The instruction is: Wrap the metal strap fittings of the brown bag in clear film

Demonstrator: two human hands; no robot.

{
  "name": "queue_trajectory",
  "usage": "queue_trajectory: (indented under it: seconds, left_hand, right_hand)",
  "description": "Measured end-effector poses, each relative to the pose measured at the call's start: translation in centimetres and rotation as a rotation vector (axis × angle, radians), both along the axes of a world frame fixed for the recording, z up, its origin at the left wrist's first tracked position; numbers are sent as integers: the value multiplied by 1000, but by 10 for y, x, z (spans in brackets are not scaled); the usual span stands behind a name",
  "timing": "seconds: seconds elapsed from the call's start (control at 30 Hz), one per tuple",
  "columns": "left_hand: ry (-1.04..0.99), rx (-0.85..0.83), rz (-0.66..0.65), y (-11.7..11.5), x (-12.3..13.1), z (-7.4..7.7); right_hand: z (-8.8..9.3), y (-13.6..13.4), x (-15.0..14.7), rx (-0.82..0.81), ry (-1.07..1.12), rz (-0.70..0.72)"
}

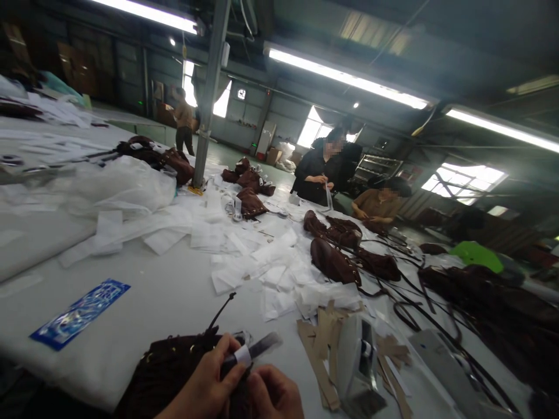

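A dark brown leather bag (152, 366) with gold eyelets and a thin drawstring lies at the table's front edge. My left hand (209, 372) reaches over it, thumb and fingers closed on a dark strap with a white wrap (241, 355) around it. A translucent strip (266, 344) sticks out to the right of the wrap. Close beside, my right hand (279, 393) has its fingers curled together near the strap's lower part; what lies in them is hidden.
A blue patterned packet (81, 314) lies left. White paper sheets (271, 262) cover the table's middle. Right of my hands are brown card strips (323, 355) and a grey device (360, 366). More brown bags (334, 261) lie beyond. Two people work across the table; another stands farther back.
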State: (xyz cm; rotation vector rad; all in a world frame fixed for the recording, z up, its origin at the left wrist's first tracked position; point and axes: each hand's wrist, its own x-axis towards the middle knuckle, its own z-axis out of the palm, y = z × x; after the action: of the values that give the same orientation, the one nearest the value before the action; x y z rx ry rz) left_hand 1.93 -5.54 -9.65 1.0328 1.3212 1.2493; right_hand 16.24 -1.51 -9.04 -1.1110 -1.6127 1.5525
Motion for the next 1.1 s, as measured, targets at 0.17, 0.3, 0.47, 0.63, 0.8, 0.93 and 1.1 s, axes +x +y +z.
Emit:
queue_trajectory:
  seconds: [0.17,0.3,0.47,0.63,0.8,0.93,1.1]
  left_hand:
    - [104,110,1,-1,0,4]
    - [191,163,-47,-1,-2,1]
    - [218,208,-28,-5,-8,-5]
    - [108,268,13,-8,-5,-1]
    - [-182,65,72,-5,0,-1]
    - [-383,15,70,1,2,-5]
    - [-401,5,96,4,8,-3]
  right_hand:
    - [-12,6,-6,-5,-44,-65]
    - [-25,8,-10,-36,-99,-176]
    - [-44,10,-17,-302,5,-150]
    - [-45,10,-18,-370,97,-157]
    - [-47,12,-17,-395,243,-103]
    - [-59,14,-18,-420,361,-54]
    - [-54,7,-24,-454,441,-188]
